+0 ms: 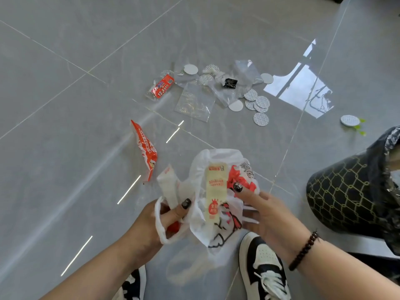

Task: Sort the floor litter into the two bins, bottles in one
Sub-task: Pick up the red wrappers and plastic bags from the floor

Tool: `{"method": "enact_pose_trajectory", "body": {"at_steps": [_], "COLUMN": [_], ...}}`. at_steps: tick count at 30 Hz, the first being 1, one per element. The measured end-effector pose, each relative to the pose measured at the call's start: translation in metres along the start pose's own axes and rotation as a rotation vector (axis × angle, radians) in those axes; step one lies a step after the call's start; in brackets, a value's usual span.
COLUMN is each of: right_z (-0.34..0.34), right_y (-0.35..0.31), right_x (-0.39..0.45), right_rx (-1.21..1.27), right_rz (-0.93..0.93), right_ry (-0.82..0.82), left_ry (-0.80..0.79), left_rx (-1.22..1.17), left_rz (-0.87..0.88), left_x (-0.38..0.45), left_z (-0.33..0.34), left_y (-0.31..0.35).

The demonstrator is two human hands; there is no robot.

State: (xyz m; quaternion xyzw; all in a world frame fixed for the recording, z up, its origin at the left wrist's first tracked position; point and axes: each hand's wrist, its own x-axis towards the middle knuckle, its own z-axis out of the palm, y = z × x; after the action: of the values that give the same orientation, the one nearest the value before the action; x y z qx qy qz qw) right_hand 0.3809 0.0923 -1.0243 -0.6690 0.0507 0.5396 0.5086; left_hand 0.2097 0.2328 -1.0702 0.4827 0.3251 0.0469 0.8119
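Note:
My left hand grips a bundle of litter: a white plastic bag with red and black print, and a white paper wrapper. My right hand holds the bag's right side, thumb on a red-and-white wrapper. A pale yellow wrapper strip lies across the bundle. On the floor lie a red-orange snack packet, a small red packet, clear plastic bags, a black sachet and several round white seals. A black bin with gold lattice pattern and a bag liner stands right.
Glossy grey floor tiles with bright light reflections. One more round seal with green bits lies far right. My two black-and-white sneakers stand at the bottom edge. No bottles are in view.

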Motion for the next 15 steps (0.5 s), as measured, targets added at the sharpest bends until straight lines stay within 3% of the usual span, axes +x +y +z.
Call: {"method": "enact_pose_trajectory", "body": {"at_steps": [3,6,8,11,15], "right_z": [0.005,-0.005,-0.019,-0.041,-0.040], "right_y": [0.008,0.004,-0.010,-0.039,-0.047], "right_x": [-0.003,0.005,0.012,0.014,0.011], "right_rx": [0.083,-0.006,-0.009,-0.111,-0.460], "right_rz": [0.021,-0.037,-0.145,-0.535,-1.039], "right_ry": [-0.056,0.228,0.429,0.669,0.825], "left_ry": [-0.093,-0.014,0.177,0.370,0.258], "left_rx": [0.138,0.252,0.206,0.137,-0.019], "left_rz": [-0.077,-0.120,-0.169,-0.225,-0.300], "left_x": [-0.004,-0.003,0.000,0.003,-0.001], "left_z": [0.011,0.013,0.006,-0.007,-0.004], "left_y": [0.002,-0.003,-0.007,-0.007,0.001]}}
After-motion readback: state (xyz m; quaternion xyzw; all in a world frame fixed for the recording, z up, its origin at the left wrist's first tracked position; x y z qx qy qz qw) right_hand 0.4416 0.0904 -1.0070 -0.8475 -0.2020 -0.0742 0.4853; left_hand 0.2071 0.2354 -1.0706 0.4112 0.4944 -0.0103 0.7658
